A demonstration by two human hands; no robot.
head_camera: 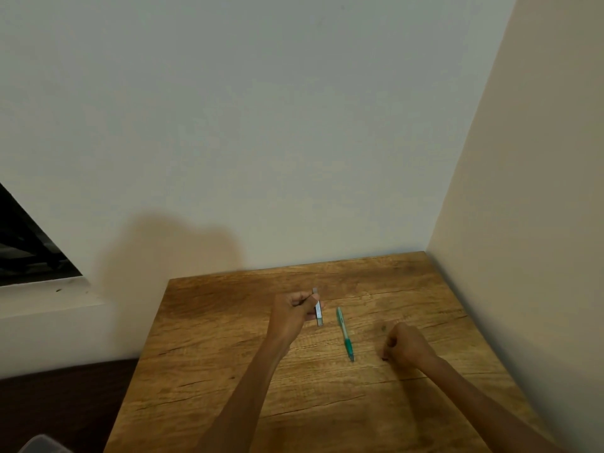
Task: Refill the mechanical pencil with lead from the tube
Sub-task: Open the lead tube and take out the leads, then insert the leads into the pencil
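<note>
While the green mechanical pencil (344,333) lies flat on the wooden table (228,354), free of both hands, its tip points toward the near edge and its far end angles slightly left. Slim translucent green barrel, darker green grip section near the tip, small metallic point. Any print on the barrel is too small to read.

Just left of the pencil, the lead tube (318,308) is a thin, flat, pale grey-clear stick, roughly upright in the view, with a small cap or end showing above the fingers. Label on it is unreadable. The left hand (294,313) grasps the tube, fingers curled round its middle, thumb side toward the pencil.

Right of the pencil and a bit nearer, the right hand (407,346) rests on the tabletop as a clenched fist, holding nothing that shows, apart from the pencil.

Table surface is a warm brown wood grain with dark crack-like lines, matte. Table sits in a corner: plain pale wall (261,125) at the far side, cream wall (523,191) on the right. Dark window opening (26,250) with a white sill at far left.
</note>
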